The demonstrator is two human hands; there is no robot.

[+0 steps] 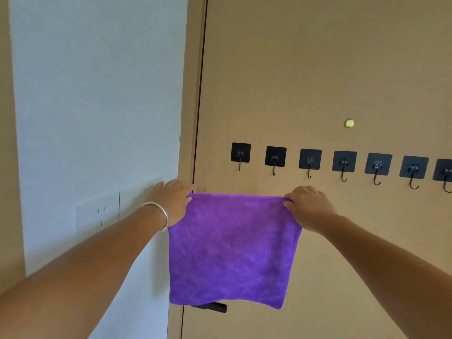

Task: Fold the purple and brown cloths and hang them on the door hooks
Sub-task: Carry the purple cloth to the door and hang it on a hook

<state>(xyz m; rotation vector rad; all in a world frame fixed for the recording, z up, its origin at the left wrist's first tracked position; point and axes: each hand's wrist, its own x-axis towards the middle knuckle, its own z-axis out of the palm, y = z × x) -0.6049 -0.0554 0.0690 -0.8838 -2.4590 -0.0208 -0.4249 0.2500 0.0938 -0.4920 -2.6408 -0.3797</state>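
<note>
A purple cloth (232,250) hangs flat in front of the tan door (318,69), stretched between my hands by its top corners. My left hand (171,201), with a silver bangle on the wrist, pinches the top left corner. The top right corner is pinched by my right hand (308,206). A row of several black adhesive hooks (310,162) runs across the door just above the cloth's top edge, all bare. No brown cloth is in view.
A white wall (97,118) with a socket plate (97,211) lies left of the door frame (193,118). A small yellow dot (349,123) sits on the door above the hooks. A dark door handle (212,307) shows under the cloth's lower edge.
</note>
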